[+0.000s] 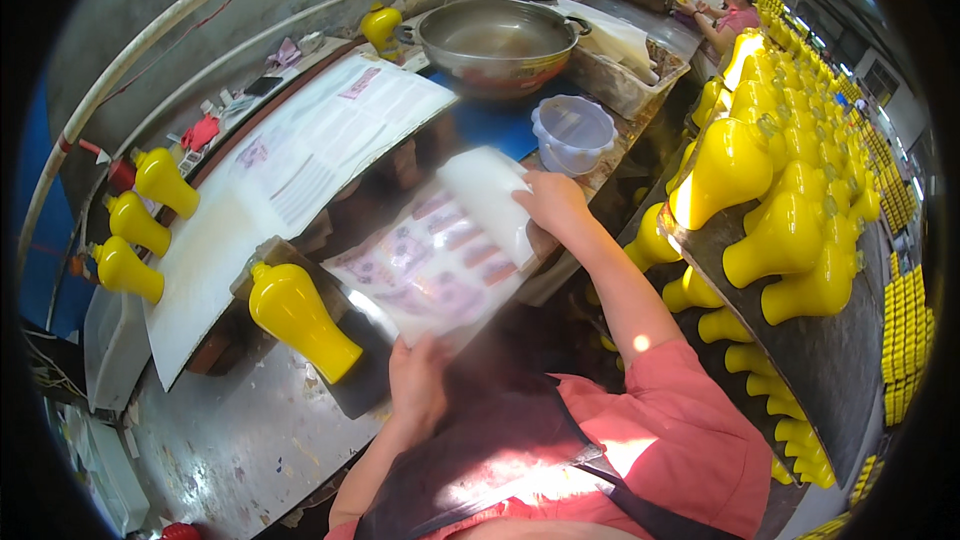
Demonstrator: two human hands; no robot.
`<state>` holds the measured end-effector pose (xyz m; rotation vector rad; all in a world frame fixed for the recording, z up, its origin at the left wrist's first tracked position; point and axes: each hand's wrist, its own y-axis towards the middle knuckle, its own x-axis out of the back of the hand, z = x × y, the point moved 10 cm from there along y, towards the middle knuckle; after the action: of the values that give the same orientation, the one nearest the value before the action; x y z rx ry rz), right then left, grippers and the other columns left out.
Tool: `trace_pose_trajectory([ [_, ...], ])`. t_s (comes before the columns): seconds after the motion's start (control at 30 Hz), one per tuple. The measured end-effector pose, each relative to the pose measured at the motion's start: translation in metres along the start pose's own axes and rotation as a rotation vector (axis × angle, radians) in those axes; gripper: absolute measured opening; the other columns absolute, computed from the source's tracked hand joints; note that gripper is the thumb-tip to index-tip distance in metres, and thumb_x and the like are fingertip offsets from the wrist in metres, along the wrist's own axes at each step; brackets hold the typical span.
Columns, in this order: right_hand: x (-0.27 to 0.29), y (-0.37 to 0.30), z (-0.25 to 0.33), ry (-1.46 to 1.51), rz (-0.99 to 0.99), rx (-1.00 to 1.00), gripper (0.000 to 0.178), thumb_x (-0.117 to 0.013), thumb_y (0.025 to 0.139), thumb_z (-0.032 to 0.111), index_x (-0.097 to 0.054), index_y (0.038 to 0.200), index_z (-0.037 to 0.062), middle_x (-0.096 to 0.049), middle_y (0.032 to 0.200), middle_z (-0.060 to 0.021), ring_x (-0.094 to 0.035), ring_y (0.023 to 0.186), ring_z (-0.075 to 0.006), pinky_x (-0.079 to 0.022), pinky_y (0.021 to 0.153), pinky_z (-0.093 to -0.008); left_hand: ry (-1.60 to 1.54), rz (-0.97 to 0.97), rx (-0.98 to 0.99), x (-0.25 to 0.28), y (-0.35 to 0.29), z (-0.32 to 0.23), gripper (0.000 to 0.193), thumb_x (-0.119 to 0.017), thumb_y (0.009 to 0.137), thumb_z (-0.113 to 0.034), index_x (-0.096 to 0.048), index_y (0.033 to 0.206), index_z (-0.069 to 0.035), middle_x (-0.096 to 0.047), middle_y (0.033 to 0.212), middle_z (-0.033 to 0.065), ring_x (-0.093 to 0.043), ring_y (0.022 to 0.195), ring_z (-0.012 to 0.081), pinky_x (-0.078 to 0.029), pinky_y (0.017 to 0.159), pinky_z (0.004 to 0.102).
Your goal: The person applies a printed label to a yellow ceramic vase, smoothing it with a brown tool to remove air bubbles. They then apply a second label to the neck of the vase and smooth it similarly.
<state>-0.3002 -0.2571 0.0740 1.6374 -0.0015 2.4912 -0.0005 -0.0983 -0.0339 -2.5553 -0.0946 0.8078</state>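
Note:
A pale sheet [430,255] printed with purple and pink patterns is stretched between my hands, with a white flap curled over its far right end. My right hand [555,208] is closed on that end. At the near corner my left hand [418,380], slightly blurred, grips the sheet's edge. Left of the sheet, a glossy yellow vase-shaped bottle [302,318] lies tilted on a dark stand [358,392], its narrow neck pointing away. A translucent plastic tub [574,136] stands just beyond my right hand.
A wide metal pan [495,40] sits at the back. A slanted board [290,160] carries more printed sheets, with several yellow bottles [165,182] at its left. On my right, racks [800,360] hold many yellow bottles. A person [735,15] works farther off.

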Motion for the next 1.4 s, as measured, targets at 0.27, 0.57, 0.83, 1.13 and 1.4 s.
trace_pose_trajectory([
  [0.27,0.124,-0.023,0.063,-0.198,-0.498,0.21,0.009,-0.064,0.093,0.015,-0.067,0.094,0.0067,-0.071,0.077,-0.0199,-0.072,0.076,-0.0414,-0.057,0.069,-0.0507,-0.005,-0.002,-0.046,0.004,-0.002,0.001,0.02,-0.061,0.103,-0.01,-0.059,0.123,-0.01,-0.069,0.107,0.003,-0.066,0.088,0.0147,-0.054,0.077,0.0305],
  [0.57,0.18,-0.02,0.062,0.303,-0.641,0.199,0.026,-0.063,0.099,0.024,-0.075,0.111,0.004,-0.073,0.089,-0.0227,-0.074,0.083,-0.0331,-0.057,0.079,-0.0397,0.009,-0.027,-0.084,0.008,-0.007,-0.002,0.02,-0.061,0.103,-0.009,-0.059,0.123,-0.01,-0.067,0.108,0.0025,-0.065,0.09,0.0149,-0.054,0.078,0.0315],
  [0.83,0.16,0.025,0.049,0.962,-0.496,0.139,0.028,-0.064,0.102,0.025,-0.074,0.111,0.0,-0.067,0.075,-0.0014,-0.059,0.058,-0.0084,-0.049,0.055,-0.0285,0.04,-0.051,-0.09,0.016,-0.002,0.003,0.018,-0.059,0.104,-0.011,-0.06,0.122,-0.009,-0.069,0.103,0.0044,-0.067,0.085,0.0165,-0.055,0.074,0.0311],
  [1.13,0.144,0.044,0.057,1.332,-0.276,0.172,0.024,-0.065,0.103,0.024,-0.07,0.113,0.0038,-0.068,0.079,0.0013,-0.054,0.051,-0.0046,-0.041,0.045,-0.0223,0.049,-0.077,-0.099,0.014,-0.005,0.003,0.013,-0.06,0.104,-0.013,-0.061,0.117,-0.009,-0.07,0.102,0.0038,-0.067,0.086,0.0146,-0.055,0.074,0.03],
  [1.4,0.181,0.087,0.012,1.631,-0.482,0.263,0.018,-0.068,0.101,0.022,-0.065,0.113,0.0093,-0.069,0.089,-0.0022,-0.064,0.064,-0.0082,-0.05,0.045,-0.0216,0.121,-0.045,-0.084,0.016,-0.007,0.009,0.011,-0.061,0.104,-0.013,-0.061,0.115,-0.008,-0.071,0.104,0.0043,-0.066,0.088,0.0137,-0.053,0.077,0.0284],
])
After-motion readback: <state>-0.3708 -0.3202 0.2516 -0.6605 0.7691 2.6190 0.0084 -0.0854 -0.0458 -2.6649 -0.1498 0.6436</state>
